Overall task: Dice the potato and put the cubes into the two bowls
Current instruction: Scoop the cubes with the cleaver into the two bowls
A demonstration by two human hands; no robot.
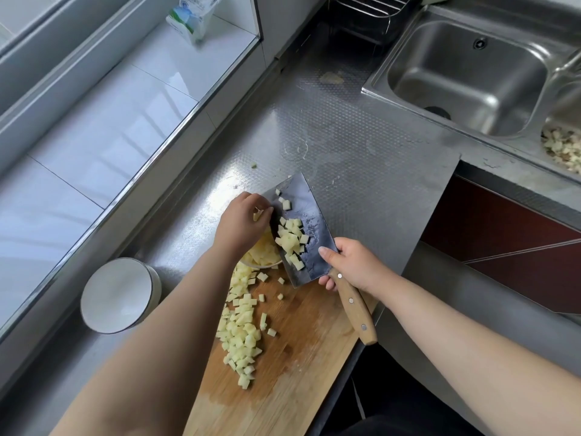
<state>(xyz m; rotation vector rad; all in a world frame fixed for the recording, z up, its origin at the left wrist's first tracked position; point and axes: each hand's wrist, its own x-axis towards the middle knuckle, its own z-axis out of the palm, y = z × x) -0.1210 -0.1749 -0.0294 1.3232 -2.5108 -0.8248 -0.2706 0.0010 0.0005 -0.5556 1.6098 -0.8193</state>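
We see the right hand [352, 262] gripping the cleaver [301, 234] by its wooden handle, blade tilted over a bowl [264, 253] of potato cubes [292, 240]. The left hand [243, 221], fingers curled, touches the blade's edge. More cubes lie on the cutting board [283, 357]; a second bowl [119, 294] stands on the bench [361, 152].

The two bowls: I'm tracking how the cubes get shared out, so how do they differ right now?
The near bowl stands in full view left of the cutting board and holds no cubes. The far bowl, mostly hidden under the left hand and the cleaver, already holds cubes. Both look white.
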